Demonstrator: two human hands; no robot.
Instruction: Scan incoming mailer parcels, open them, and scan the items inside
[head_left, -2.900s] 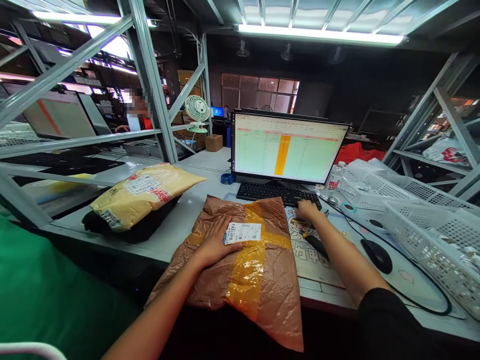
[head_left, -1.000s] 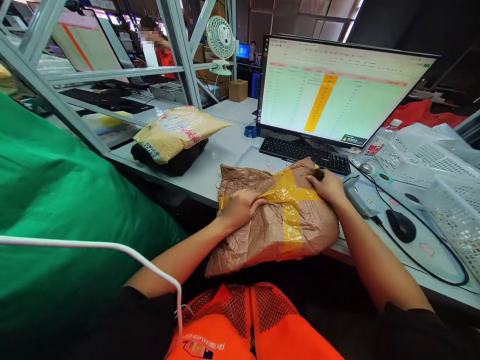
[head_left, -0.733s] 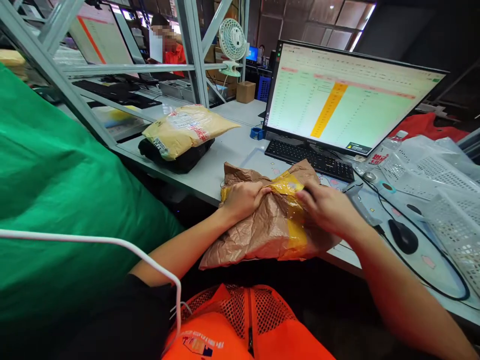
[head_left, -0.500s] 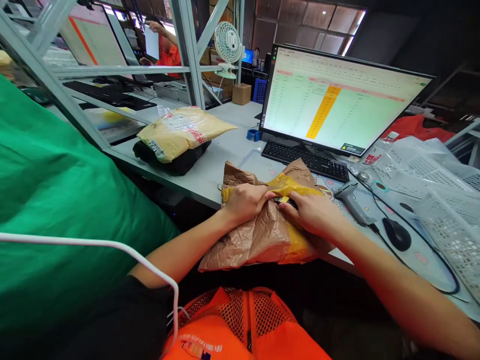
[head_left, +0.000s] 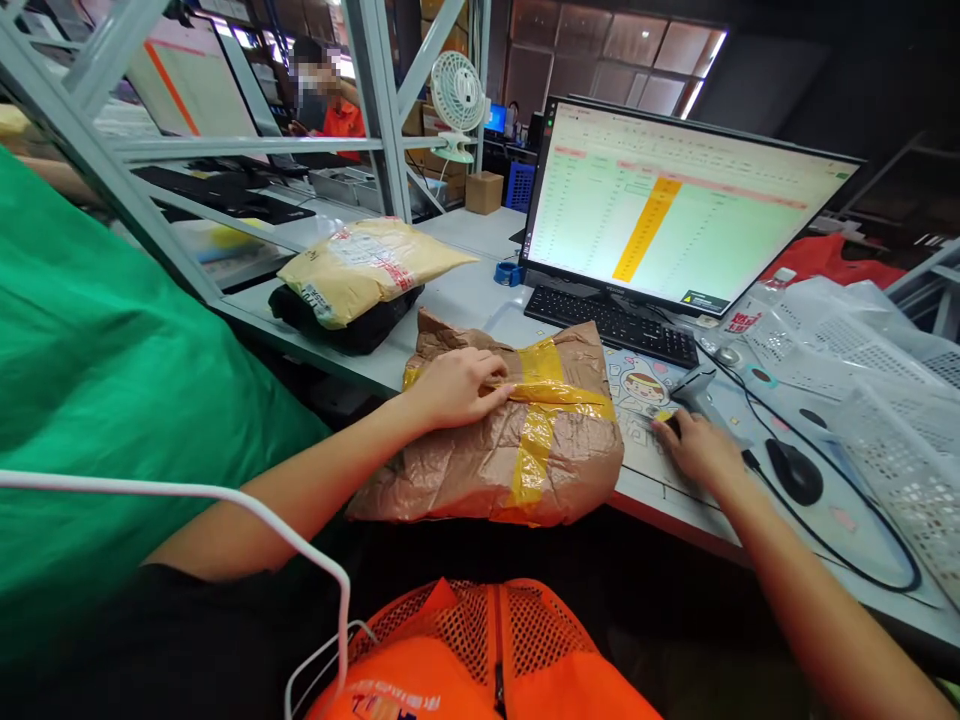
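A crumpled brown parcel (head_left: 570,455), crossed by strips of yellow tape (head_left: 534,465), lies at the desk's front edge and overhangs it. My left hand (head_left: 461,388) is on top of it, its fingers bent and closed on the wrapping near the tape crossing. To the right of the parcel, my right hand (head_left: 705,452) is low over the desk mat, closed around a small black and yellow utility knife (head_left: 667,418). Most of the knife is hidden in the hand. Just beyond that hand lies a grey barcode scanner (head_left: 705,395).
Behind the parcel stand a keyboard (head_left: 611,325) and a monitor (head_left: 682,210). A yellow mailer bag (head_left: 375,265) rests on a black package (head_left: 352,330) at left. A mouse (head_left: 795,470), its cable and white baskets (head_left: 900,440) occupy the right. A green sack (head_left: 135,380) bulges at left.
My right hand has moved off the parcel to the right, taking the knife along. The parcel now lies flatter and has shifted left, with my left hand still on it.
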